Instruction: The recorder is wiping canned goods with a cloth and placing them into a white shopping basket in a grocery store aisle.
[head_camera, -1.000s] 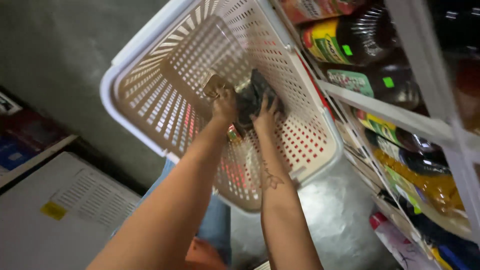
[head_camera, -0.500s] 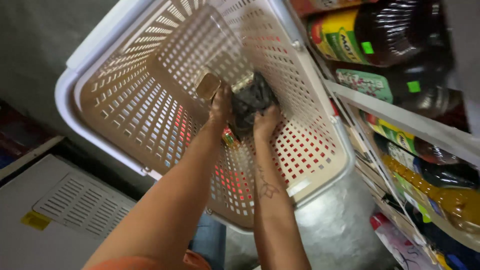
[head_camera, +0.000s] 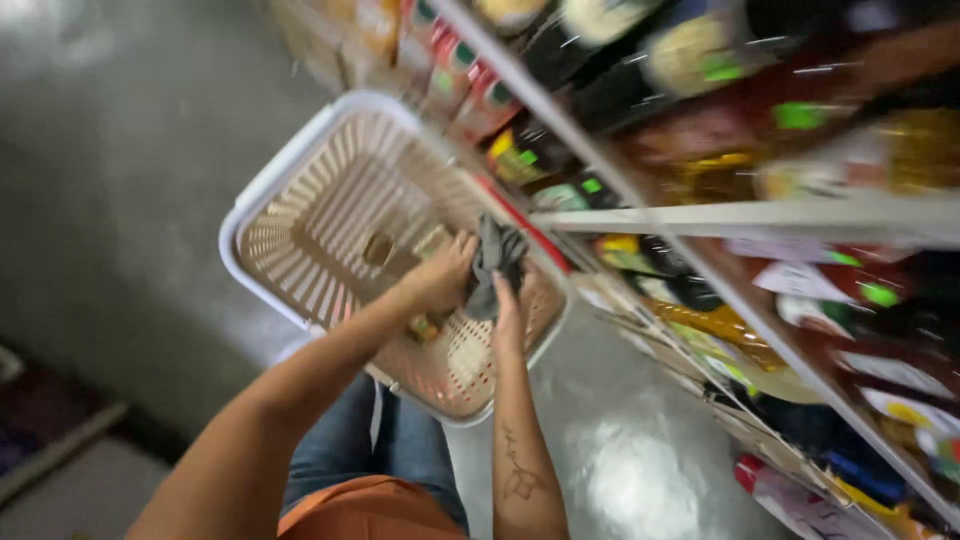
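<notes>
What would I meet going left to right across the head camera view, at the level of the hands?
Grey floor → basket rim → left hand → dark grey cloth → right hand → shelf of bottles.

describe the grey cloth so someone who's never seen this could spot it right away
Start at the perforated beige basket beside the shelves. Above its shelf-side rim, the left hand and right hand meet on the cloth. It is the only dark grey, crumpled soft thing there.

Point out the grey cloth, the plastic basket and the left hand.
grey cloth (head_camera: 493, 262): head view, its bunched middle.
plastic basket (head_camera: 262, 190): head view, white rim at upper left.
left hand (head_camera: 445, 275): head view, back of the hand.
</notes>
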